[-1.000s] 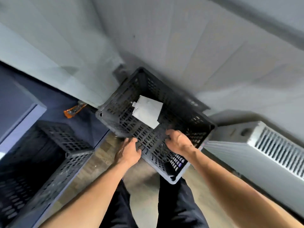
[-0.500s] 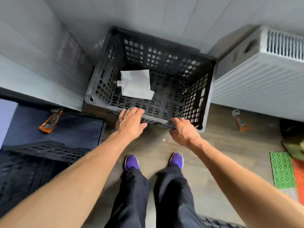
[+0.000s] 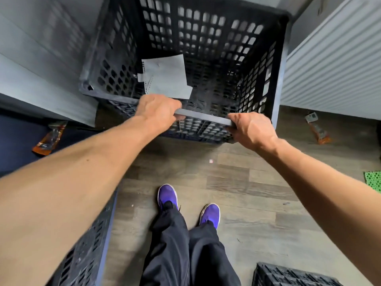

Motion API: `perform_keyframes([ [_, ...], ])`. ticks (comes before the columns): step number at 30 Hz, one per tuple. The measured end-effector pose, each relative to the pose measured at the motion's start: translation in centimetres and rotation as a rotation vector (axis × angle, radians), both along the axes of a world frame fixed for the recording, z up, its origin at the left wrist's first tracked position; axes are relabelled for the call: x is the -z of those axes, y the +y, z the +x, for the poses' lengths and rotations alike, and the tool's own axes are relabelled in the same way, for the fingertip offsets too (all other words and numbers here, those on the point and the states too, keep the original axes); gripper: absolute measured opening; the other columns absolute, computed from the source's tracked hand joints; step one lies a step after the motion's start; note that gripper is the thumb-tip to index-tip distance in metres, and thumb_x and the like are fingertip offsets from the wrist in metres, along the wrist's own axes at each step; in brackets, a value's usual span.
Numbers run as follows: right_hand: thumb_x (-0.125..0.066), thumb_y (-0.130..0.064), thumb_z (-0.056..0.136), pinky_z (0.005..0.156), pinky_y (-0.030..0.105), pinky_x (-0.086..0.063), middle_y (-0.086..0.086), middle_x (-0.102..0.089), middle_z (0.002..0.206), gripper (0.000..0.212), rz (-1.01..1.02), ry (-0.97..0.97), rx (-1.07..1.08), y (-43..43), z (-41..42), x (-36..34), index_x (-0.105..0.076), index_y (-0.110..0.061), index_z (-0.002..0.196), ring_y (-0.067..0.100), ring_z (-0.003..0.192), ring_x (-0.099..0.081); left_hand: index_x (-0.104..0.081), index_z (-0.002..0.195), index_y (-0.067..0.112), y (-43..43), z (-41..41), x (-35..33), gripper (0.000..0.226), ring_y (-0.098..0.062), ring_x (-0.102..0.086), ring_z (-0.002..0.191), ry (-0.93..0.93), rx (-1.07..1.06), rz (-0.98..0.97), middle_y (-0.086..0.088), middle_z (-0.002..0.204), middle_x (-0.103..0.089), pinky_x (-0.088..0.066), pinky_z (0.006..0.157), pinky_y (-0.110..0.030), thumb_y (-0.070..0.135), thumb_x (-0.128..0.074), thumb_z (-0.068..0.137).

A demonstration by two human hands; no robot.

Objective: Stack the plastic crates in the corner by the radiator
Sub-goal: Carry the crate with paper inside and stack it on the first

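A dark perforated plastic crate (image 3: 208, 38) stands in the corner between the grey wall and the white radiator (image 3: 334, 65). Loose white paper sheets (image 3: 167, 77) lie inside it. My left hand (image 3: 157, 111) and my right hand (image 3: 250, 129) both grip the crate's near rim, a hand's width apart. A second dark crate (image 3: 86, 250) sits at the lower left, partly hidden behind my left forearm. The corner of another dark crate (image 3: 288, 275) shows at the bottom right.
An orange wrapper (image 3: 49, 138) lies on a dark blue surface at the left, another orange wrapper (image 3: 318, 133) on the wood floor below the radiator. A green mat (image 3: 374, 182) edges in at the right. My purple shoes (image 3: 167, 196) stand just behind the crate.
The crate came down from a tilted, raised position into the corner. The view has moved closer, and both hands have closed over the near rim.
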State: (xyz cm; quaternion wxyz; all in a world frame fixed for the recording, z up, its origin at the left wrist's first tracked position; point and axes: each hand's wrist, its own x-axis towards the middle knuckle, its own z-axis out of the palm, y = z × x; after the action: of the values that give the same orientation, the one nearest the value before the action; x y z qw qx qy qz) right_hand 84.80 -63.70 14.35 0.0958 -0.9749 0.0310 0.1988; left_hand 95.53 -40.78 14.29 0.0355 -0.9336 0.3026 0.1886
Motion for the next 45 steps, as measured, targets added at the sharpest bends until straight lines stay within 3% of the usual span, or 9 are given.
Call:
perform_keyframes([
  [4, -0.052, -0.041, 0.096, 0.068, 0.037, -0.051, 0.001, -0.068, 0.078, 0.019, 0.012, 0.01, -0.068, -0.6, 0.3, 0.4, -0.06, -0.024, 0.096, 0.03, 0.076, -0.064, -0.065, 0.096, 0.025, 0.7, 0.5, 0.4, 0.014, -0.028, -0.06, 0.08, -0.087, 0.114, 0.002, -0.001, 0.085, -0.068, -0.043, 0.066, -0.033, 0.036, -0.057, 0.093],
  [10, -0.052, -0.038, 0.098, 0.063, 0.033, -0.039, 0.0, -0.055, 0.073, 0.017, -0.048, -0.09, -0.163, -0.9, 0.1, 0.8, -0.058, -0.023, 0.103, 0.029, 0.07, -0.053, -0.065, 0.105, 0.018, 1.1, -0.7, 1.3, 0.018, -0.036, -0.063, 0.082, -0.225, 0.115, -0.008, -0.012, 0.088, -0.07, -0.031, 0.062, -0.035, 0.023, -0.058, 0.088],
  [18, -0.057, -0.037, 0.095, 0.064, 0.035, -0.039, 0.006, -0.069, 0.083, 0.016, -0.069, -0.168, -0.154, -2.7, 1.1, 0.5, -0.062, -0.025, 0.104, 0.034, 0.08, -0.065, -0.064, 0.094, 0.021, -0.7, -1.5, 2.0, 0.031, -0.029, -0.058, 0.069, -0.257, 0.034, -0.089, -0.007, 0.077, -0.067, -0.032, 0.059, -0.033, 0.048, -0.048, 0.096],
  [24, -0.053, -0.039, 0.097, 0.063, 0.034, -0.037, -0.002, -0.054, 0.07, 0.016, -0.104, -0.126, -0.151, -2.9, 1.1, 0.6, -0.059, -0.026, 0.104, 0.029, 0.065, -0.048, -0.061, 0.092, 0.023, -0.6, -1.3, 1.9, 0.045, -0.025, -0.053, 0.064, -0.23, 0.071, -0.088, 0.0, 0.067, -0.056, -0.031, 0.057, -0.031, 0.06, -0.036, 0.092],
  [27, -0.054, -0.037, 0.098, 0.063, 0.034, -0.038, -0.002, -0.053, 0.07, 0.016, -0.081, -0.101, -0.156, -2.9, 1.3, 0.2, -0.06, -0.023, 0.104, 0.027, 0.066, -0.046, -0.063, 0.097, 0.023, -0.6, -1.4, 1.5, 0.056, -0.029, -0.062, 0.074, -0.193, 0.054, -0.092, -0.003, 0.074, -0.063, -0.033, 0.061, -0.032, 0.059, -0.023, 0.081],
  [33, -0.056, -0.045, 0.095, 0.061, 0.035, -0.04, 0.007, -0.07, 0.08, 0.025, -0.091, -0.171, -0.158, -2.6, -0.1, 0.9, -0.062, -0.024, 0.107, 0.035, 0.076, -0.065, -0.063, 0.105, 0.024, -0.5, -1.9, 0.8, 0.032, -0.03, -0.064, 0.084, -0.19, 0.071, -0.076, -0.006, 0.087, -0.069, -0.033, 0.063, -0.033, 0.046, -0.044, 0.093],
  [37, -0.057, -0.044, 0.094, 0.062, 0.036, -0.046, 0.008, -0.07, 0.078, 0.026, -0.11, -0.176, -0.157, -2.6, 0.2, 0.6, -0.062, -0.023, 0.108, 0.034, 0.074, -0.067, -0.065, 0.098, 0.02, -0.5, -1.9, 1.1, 0.02, -0.026, -0.055, 0.072, -0.193, 0.01, -0.121, -0.005, 0.082, -0.069, -0.033, 0.062, -0.032, 0.037, -0.053, 0.095],
  [41, -0.058, -0.042, 0.094, 0.061, 0.038, -0.05, 0.007, -0.069, 0.077, 0.023, -0.118, -0.186, -0.122, -2.3, 0.9, 0.5, -0.062, -0.023, 0.105, 0.034, 0.07, -0.064, -0.06, 0.095, 0.019, -0.8, -1.9, 2.1, 0.019, -0.028, -0.055, 0.079, -0.21, -0.093, -0.183, -0.005, 0.086, -0.066, -0.032, 0.073, -0.034, 0.038, -0.057, 0.094],
  [45, -0.06, -0.041, 0.094, 0.06, 0.038, -0.05, 0.007, -0.069, 0.078, 0.021, -0.12, -0.182, -0.078, -2.0, 0.9, 0.3, -0.063, -0.024, 0.105, 0.033, 0.07, -0.064, -0.059, 0.11, 0.023, -0.6, -1.7, 2.8, 0.034, -0.029, -0.053, 0.101, -0.195, -0.086, -0.25, -0.005, 0.101, -0.062, -0.034, 0.089, -0.041, 0.052, -0.055, 0.092],
])
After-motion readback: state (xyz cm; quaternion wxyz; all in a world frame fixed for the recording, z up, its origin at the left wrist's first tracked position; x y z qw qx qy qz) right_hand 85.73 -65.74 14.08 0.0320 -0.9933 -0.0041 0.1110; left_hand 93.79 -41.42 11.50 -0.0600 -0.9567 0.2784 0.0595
